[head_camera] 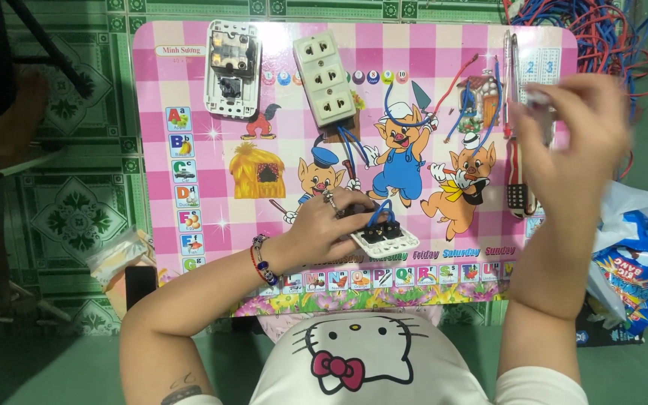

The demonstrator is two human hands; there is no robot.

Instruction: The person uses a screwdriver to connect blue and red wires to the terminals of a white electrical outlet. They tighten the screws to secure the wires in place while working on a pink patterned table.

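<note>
My left hand (325, 223) rests on a small white switch unit (385, 236) with a black back and short blue wires, holding it down near the front of the pink cartoon table (189, 97). My right hand (571, 139) is raised and blurred over the table's right side, fingers pinched around something small and pale at its tips; what it is cannot be made out. Just under that hand lie screwdrivers (513, 75) and a tool with a red-and-black handle (517, 187). A cream triple socket strip (325, 79) with blue wires lies at the upper middle.
A white breaker-type switch plate (232, 69) lies at the table's upper left. Loose red and blue wire pieces (463, 105) are scattered right of centre. A tangle of red and blue wires (601, 34) sits off the top right, plastic bags (635, 262) at right, green tiled floor around.
</note>
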